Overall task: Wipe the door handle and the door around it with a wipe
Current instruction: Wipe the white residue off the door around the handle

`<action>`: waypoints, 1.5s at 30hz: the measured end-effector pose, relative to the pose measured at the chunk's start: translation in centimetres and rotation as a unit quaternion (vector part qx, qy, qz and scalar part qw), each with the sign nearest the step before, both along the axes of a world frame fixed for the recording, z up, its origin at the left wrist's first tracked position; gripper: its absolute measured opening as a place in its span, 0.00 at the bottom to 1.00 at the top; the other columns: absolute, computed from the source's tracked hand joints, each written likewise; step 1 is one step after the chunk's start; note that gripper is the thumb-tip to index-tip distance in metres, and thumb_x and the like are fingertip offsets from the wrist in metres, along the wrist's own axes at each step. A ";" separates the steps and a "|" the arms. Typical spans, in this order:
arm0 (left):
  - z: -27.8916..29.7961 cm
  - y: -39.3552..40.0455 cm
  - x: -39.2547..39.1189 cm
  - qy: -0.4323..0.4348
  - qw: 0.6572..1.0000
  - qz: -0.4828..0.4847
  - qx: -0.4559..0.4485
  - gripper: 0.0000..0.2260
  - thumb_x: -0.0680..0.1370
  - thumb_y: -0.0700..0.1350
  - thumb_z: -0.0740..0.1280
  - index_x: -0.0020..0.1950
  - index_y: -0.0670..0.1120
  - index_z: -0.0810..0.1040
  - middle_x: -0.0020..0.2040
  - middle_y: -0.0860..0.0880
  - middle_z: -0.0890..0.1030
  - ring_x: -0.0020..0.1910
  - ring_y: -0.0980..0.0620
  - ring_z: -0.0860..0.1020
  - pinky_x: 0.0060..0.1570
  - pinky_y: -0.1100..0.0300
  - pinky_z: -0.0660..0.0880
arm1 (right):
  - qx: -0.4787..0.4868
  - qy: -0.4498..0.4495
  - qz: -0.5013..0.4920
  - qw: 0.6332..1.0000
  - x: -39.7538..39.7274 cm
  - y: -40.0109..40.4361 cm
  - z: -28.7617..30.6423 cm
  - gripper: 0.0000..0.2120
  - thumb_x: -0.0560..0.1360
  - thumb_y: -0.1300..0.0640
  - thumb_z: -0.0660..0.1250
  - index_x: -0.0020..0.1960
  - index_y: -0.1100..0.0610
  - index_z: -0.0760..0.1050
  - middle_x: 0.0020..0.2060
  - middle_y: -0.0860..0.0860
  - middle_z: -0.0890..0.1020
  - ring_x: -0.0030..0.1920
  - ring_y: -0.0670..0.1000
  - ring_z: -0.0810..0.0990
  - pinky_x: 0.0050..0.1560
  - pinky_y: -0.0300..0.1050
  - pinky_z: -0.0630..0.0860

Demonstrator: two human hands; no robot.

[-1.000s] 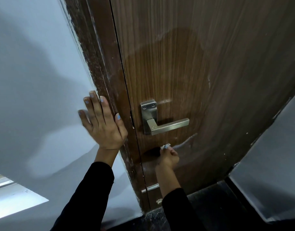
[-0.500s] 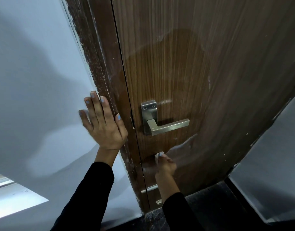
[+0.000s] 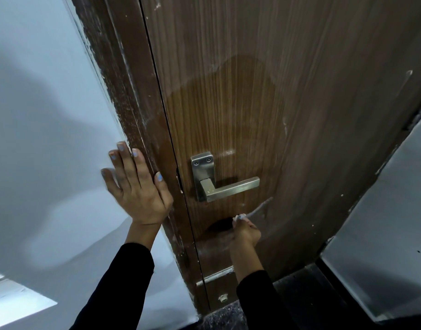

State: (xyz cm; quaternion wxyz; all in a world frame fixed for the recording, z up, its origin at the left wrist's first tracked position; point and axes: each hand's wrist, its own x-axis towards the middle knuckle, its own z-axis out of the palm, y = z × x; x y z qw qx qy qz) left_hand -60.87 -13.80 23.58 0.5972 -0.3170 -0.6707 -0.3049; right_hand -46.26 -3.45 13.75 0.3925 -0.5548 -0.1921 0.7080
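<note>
A brown wooden door (image 3: 288, 103) fills the middle of the view, with a darker damp patch around its metal lever handle (image 3: 228, 186). My right hand (image 3: 245, 231) is pressed against the door just below the handle, closed on a small white wipe (image 3: 238, 217) that peeks out at the fingertips. My left hand (image 3: 138, 184) lies flat with fingers spread on the white wall, its thumb touching the scuffed brown door frame (image 3: 130, 115). The lever points to the right.
A white wall (image 3: 38, 139) lies left of the frame, and another pale wall (image 3: 390, 246) stands at the right. The dark speckled floor (image 3: 304, 301) shows at the bottom. A small white door stop (image 3: 222, 298) sits near the door's lower edge.
My right hand with the wipe slid down and left on the door, then came back up just under the handle. The left hand stayed on the wall.
</note>
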 end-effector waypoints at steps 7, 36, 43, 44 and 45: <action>-0.2 0.0 -0.3 0.000 1.000 0.002 0.005 0.27 0.80 0.48 0.51 0.77 0.43 0.50 0.74 0.39 0.61 0.78 0.47 0.49 0.76 0.48 0.45 | 0.053 0.005 -0.024 0.998 -1.0 -1.7 0.4 0.06 0.72 0.69 0.67 0.47 0.63 0.77 0.48 0.61 0.81 0.47 0.53 0.81 0.44 0.40 0.79; -0.1 -0.1 0.0 -0.010 1.000 -0.001 -0.006 0.27 0.80 0.48 0.51 0.78 0.45 0.48 0.79 0.49 0.46 0.78 0.48 0.48 0.76 0.48 0.45 | 0.057 -0.050 -0.142 0.987 0.9 3.6 2.1 0.07 0.72 0.64 0.68 0.48 0.58 0.81 0.46 0.54 0.84 0.49 0.50 0.81 0.56 0.47 0.77; 0.1 -0.1 0.0 -0.012 1.000 -0.008 0.003 0.27 0.79 0.48 0.51 0.78 0.45 0.48 0.78 0.43 0.52 0.78 0.48 0.48 0.76 0.48 0.45 | 0.012 -0.055 -0.133 0.989 1.4 3.0 0.4 0.08 0.70 0.68 0.68 0.48 0.62 0.81 0.47 0.58 0.84 0.48 0.51 0.81 0.55 0.46 0.78; 0.1 -0.1 0.0 -0.012 1.000 -0.008 0.004 0.27 0.79 0.48 0.51 0.78 0.44 0.49 0.77 0.40 0.56 0.78 0.48 0.49 0.76 0.48 0.45 | 0.016 -0.050 -0.143 0.988 1.4 3.4 0.5 0.08 0.71 0.68 0.68 0.49 0.62 0.81 0.47 0.57 0.84 0.49 0.51 0.81 0.55 0.45 0.77; 0.1 0.0 0.0 -0.012 1.000 -0.007 0.005 0.27 0.79 0.47 0.51 0.78 0.44 0.49 0.75 0.38 0.59 0.78 0.48 0.49 0.76 0.48 0.46 | 0.036 -0.042 -0.153 0.987 1.3 3.8 1.0 0.08 0.71 0.66 0.68 0.49 0.60 0.81 0.47 0.55 0.84 0.49 0.49 0.81 0.54 0.44 0.77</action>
